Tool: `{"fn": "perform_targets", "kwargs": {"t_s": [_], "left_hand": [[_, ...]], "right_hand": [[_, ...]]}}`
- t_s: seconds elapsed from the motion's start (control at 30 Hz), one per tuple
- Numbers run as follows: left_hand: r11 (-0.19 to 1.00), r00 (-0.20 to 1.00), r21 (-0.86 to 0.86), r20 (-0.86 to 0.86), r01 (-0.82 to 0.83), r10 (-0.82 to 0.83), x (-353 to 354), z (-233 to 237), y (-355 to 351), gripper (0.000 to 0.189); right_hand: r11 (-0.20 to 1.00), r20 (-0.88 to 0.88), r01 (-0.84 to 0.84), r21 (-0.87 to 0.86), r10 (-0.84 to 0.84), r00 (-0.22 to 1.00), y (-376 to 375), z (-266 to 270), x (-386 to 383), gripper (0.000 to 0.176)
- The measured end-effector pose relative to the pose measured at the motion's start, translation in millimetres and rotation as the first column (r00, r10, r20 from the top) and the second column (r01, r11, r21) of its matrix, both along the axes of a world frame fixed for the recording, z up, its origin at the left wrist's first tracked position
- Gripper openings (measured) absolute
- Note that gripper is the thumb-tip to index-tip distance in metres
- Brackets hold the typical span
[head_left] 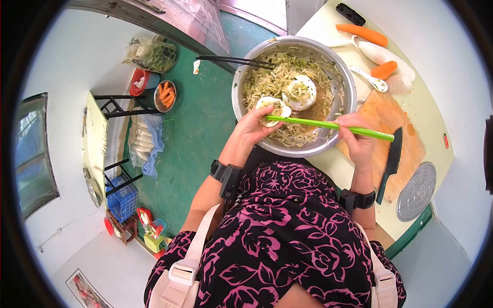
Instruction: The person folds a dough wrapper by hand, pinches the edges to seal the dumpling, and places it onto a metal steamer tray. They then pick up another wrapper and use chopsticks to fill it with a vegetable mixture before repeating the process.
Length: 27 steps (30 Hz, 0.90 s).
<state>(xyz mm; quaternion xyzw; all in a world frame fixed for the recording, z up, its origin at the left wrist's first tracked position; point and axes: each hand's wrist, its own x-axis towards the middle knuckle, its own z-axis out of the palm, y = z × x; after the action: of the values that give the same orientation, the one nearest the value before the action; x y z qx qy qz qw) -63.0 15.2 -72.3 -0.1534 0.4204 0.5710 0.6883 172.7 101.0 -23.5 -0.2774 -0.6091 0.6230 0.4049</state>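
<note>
Already the left hand [250,127] cups a half-filled dumpling wrapper [273,109] over the steel bowl [235,100], while the right hand's [358,139] grip pinches green chopsticks [313,123], and much shredded filling [280,69] seemingly awaits wrapping.

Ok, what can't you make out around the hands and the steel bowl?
Head view:
Big round steel bowl, base: covered by pale shredded filling.
Left hand, palm: under the round white dough wrapper it holds.
Right hand, fingertips: tucked under, gripping the long green chopsticks.
Small black object at top: too small.
</note>
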Motion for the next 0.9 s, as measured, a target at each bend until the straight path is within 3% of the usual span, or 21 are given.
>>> {"fn": "perform_targets", "kwargs": {"t_s": [0.17, 0.27, 0.47, 0.63, 0.77, 0.9], "left_hand": [[0.999, 0.995, 0.003, 0.081, -0.053, 0.052, 0, -6, 2, 0.028], [0.998, 0.994, 0.0, 0.086, -0.07, 0.07, 0, -5, 3, 0.028], [0.998, 0.996, 0.011, 0.065, -0.07, 0.069, 0, -6, 1, 0.029], [0.999, 0.998, 0.008, 0.048, -0.039, 0.039, 1, -8, 1, 0.029], [0.998, 0.993, 0.001, 0.097, -0.063, 0.063, 2, -12, 2, 0.032], [0.998, 0.996, 0.003, 0.061, -0.063, 0.062, -2, -10, 1, 0.035]], "right_hand": [[0.991, -0.013, -0.055, 0.121, 0.057, 0.998, -3, 9, -8, 0.013], [0.981, 0.073, -0.072, 0.182, 0.06, 0.996, -6, 3, -12, 0.012], [0.999, 0.048, 0.033, 0.038, -0.035, 0.998, -8, 4, -6, 0.012], [0.998, 0.053, 0.049, 0.028, -0.051, 0.997, -9, 4, -3, 0.01], [0.978, -0.08, 0.11, -0.179, -0.126, 0.989, -11, 8, 15, 0.009], [0.917, 0.005, 0.386, -0.097, -0.387, 0.922, 6, 9, 45, 0.009]]}}
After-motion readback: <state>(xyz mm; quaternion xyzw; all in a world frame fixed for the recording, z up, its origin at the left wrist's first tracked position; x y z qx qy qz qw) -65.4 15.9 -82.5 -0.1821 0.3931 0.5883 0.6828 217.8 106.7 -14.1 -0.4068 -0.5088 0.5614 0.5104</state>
